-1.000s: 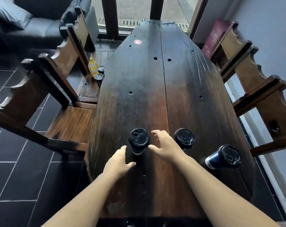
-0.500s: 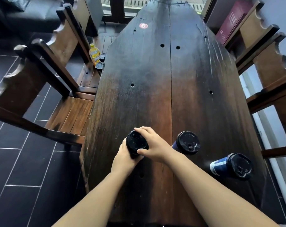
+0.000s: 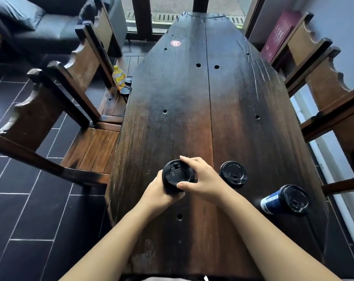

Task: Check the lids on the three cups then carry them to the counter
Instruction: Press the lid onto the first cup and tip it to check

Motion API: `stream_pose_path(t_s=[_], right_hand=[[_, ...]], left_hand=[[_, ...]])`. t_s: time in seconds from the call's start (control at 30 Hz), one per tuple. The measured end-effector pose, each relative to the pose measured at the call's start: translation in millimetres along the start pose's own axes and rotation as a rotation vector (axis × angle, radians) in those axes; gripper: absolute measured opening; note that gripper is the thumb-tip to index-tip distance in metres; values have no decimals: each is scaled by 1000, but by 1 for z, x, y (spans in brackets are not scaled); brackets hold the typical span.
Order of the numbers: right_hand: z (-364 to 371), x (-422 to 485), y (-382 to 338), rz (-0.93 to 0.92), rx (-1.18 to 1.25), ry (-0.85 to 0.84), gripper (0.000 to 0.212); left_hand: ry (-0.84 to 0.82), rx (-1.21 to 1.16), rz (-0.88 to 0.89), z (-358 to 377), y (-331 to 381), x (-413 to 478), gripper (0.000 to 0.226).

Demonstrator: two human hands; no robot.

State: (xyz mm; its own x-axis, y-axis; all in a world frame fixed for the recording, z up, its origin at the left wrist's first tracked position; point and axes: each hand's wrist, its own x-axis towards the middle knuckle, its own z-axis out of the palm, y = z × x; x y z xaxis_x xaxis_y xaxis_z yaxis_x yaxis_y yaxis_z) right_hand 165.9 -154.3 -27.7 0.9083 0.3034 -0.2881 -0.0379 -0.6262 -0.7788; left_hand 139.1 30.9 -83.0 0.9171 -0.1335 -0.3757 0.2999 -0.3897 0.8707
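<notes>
Three cups sit toward the near end of our desk (image 3: 192, 118), a long dark plank top. We judge the main danger lies at its edges: the blue cup (image 3: 273, 201) stands close to the right edge, where a forearm swinging back could knock it over or off. The middle cup (image 3: 232, 175) stands just beside our right wrist, so a careless turn could catch it as well. The first cup (image 3: 170, 189), nearer the left edge, is in hand; pressing its lid (image 3: 175, 173) too hard on one side could tip it or pop the opposite rim loose and let it spill. Our left grip (image 3: 160, 193) wraps the cup's body from the near side, fingers curled round it. Our right grip (image 3: 206, 179) lies over the lid, partly spread, a fingertip on the far rim and the thumb on the near rim, pinching the lid between them.
</notes>
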Motion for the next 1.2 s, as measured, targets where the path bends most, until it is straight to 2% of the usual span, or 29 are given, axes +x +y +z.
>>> stream_pose_path(t_s=[0.07,0.17,0.3,0.4,0.5,0.6,0.67,0.83,0.97,1.1,1.2], right_hand=[[-11,-6,-9,-1,65,-3,86],[-24,-16,-20,-4,179,15,82],[-33,-31,-38,-12,452,21,72],[-38,-45,-54,-39,530,17,74],[-44,-56,-68,-49,581,31,65],[-52,-61,-83,-46,578,115,45],[-56,-61,-92,-38,601,171,34],[-61,-59,-104,-46,650,216,43],[-59,-55,-108,-23,672,199,52],[-53,-54,-112,-5,689,159,38],[-53,-53,-113,-6,709,140,39]], left_hand=[[-92,-42,37,-11,9,-4,71],[-221,-106,99,-22,27,-17,62],[-318,-205,105,-34,54,-38,55],[-425,-191,90,-46,74,-53,63],[-503,-221,112,-53,89,-65,66],[-456,-289,149,-57,96,-70,82],[-396,-319,183,-57,100,-72,76],[-357,-266,267,-55,106,-74,66],[-346,-278,267,-58,105,-76,61],[-328,-283,250,-62,100,-77,60],[-324,-286,249,-62,99,-76,58]])
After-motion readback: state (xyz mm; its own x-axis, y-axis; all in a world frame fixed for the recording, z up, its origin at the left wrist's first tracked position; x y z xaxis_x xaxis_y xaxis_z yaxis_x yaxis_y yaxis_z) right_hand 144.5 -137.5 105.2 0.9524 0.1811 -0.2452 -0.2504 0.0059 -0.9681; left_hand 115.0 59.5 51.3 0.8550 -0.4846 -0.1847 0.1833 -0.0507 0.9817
